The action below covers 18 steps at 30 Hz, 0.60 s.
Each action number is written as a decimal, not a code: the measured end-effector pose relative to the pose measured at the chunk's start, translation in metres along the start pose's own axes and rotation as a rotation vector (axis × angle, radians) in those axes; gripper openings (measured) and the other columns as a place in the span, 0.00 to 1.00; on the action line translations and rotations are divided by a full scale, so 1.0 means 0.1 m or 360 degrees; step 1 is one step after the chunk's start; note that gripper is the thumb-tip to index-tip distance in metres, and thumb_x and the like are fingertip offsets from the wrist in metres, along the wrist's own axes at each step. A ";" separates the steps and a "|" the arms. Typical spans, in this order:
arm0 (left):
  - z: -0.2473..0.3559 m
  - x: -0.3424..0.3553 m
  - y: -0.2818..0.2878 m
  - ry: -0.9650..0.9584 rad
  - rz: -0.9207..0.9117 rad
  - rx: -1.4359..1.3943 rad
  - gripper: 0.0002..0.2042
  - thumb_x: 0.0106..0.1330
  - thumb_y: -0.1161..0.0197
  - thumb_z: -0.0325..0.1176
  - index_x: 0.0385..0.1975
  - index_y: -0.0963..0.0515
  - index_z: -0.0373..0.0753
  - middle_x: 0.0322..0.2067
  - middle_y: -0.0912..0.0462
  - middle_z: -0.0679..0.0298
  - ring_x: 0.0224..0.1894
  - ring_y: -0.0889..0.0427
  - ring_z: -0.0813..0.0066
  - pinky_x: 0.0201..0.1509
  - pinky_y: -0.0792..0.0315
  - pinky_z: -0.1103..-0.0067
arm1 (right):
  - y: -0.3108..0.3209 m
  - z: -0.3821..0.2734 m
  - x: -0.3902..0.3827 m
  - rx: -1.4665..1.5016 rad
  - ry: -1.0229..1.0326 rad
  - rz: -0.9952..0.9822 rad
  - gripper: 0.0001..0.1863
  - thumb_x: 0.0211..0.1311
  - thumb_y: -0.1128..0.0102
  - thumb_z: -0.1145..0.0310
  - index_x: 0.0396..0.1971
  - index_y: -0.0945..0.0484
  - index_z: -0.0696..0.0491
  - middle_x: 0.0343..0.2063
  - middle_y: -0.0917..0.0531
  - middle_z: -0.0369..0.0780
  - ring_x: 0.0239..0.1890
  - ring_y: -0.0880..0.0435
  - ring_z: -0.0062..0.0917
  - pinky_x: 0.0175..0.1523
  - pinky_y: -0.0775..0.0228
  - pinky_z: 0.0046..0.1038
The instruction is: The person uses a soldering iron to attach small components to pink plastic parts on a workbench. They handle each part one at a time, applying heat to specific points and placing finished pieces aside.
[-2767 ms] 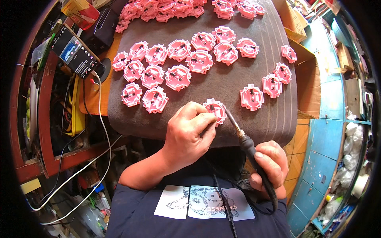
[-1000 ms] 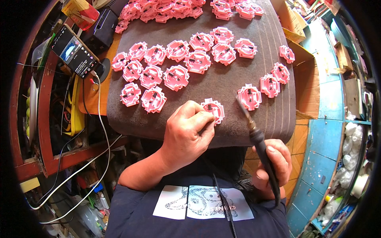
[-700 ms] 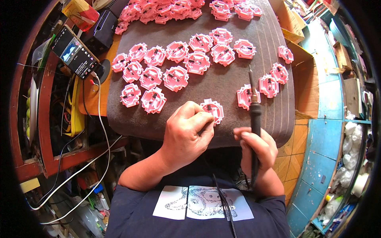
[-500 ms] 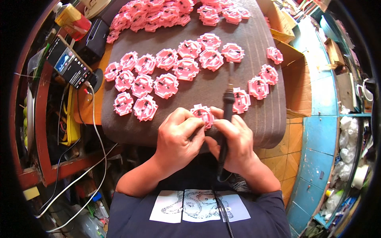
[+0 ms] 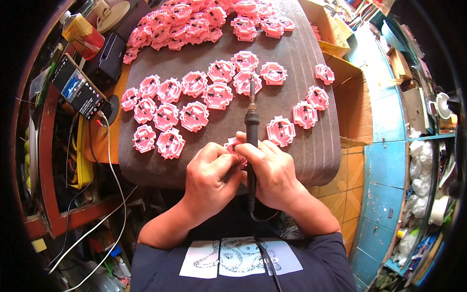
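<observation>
A pink plastic piece (image 5: 232, 145) lies near the front edge of the dark padded board (image 5: 314, 160), mostly hidden by my fingers. My left hand (image 5: 211, 177) pinches it, fingertips curled against its left side. My right hand (image 5: 270, 173) has come up beside the left, gripping a soldering iron (image 5: 252, 126) upright with its metal tip pointing away from me, while its fingers also reach the piece. Other pink pieces (image 5: 279, 130) with small black parts lie in loose rows; a heap of them (image 5: 180, 27) fills the far edge.
At left are a propped phone (image 5: 78, 87) with a white cable, a drink bottle (image 5: 82, 36) and a black box (image 5: 102, 63). Cardboard boxes (image 5: 352, 121) stand at right, beside a blue cabinet (image 5: 384, 190) and shelves with plastic bags (image 5: 418, 175).
My right hand, with the iron, has moved leftward and up against my left hand; the iron's tip has swung away from the held piece. The whole view has shifted slightly.
</observation>
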<state>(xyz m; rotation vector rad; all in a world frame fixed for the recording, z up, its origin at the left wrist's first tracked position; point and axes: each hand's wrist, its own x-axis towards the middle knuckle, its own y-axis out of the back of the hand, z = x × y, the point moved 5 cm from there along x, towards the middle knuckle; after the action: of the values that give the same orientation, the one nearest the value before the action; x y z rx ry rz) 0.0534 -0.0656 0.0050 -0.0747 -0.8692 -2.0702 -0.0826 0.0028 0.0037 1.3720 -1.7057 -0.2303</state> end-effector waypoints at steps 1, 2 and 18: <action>0.01 0.00 0.00 -0.0002 -0.0004 0.0012 0.09 0.54 0.26 0.22 0.35 0.15 0.36 0.31 0.20 0.58 0.34 0.17 0.55 0.38 0.23 0.64 | 0.00 0.00 0.00 0.0003 -0.0013 -0.0004 0.32 0.55 0.38 0.80 0.64 0.28 0.56 0.55 0.16 0.52 0.47 0.14 0.48 0.50 0.22 0.42; 0.01 0.00 0.00 -0.0006 0.0002 0.0006 0.09 0.54 0.26 0.22 0.35 0.15 0.36 0.31 0.20 0.58 0.34 0.17 0.55 0.38 0.23 0.64 | 0.00 -0.01 0.00 0.0008 -0.0026 -0.0010 0.32 0.56 0.38 0.80 0.64 0.28 0.55 0.55 0.16 0.52 0.48 0.14 0.47 0.51 0.22 0.42; 0.01 0.03 -0.02 -0.0046 0.0010 0.0003 0.09 0.55 0.26 0.22 0.36 0.15 0.37 0.33 0.19 0.59 0.34 0.17 0.56 0.38 0.22 0.65 | 0.01 0.01 0.00 -0.0016 -0.0018 -0.0042 0.31 0.56 0.38 0.81 0.63 0.28 0.56 0.53 0.16 0.53 0.43 0.15 0.48 0.47 0.22 0.42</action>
<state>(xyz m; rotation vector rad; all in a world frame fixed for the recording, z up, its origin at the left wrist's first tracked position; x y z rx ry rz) 0.0502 -0.0661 0.0061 -0.1065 -0.8872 -2.0672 -0.0842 0.0029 0.0040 1.3890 -1.6948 -0.2616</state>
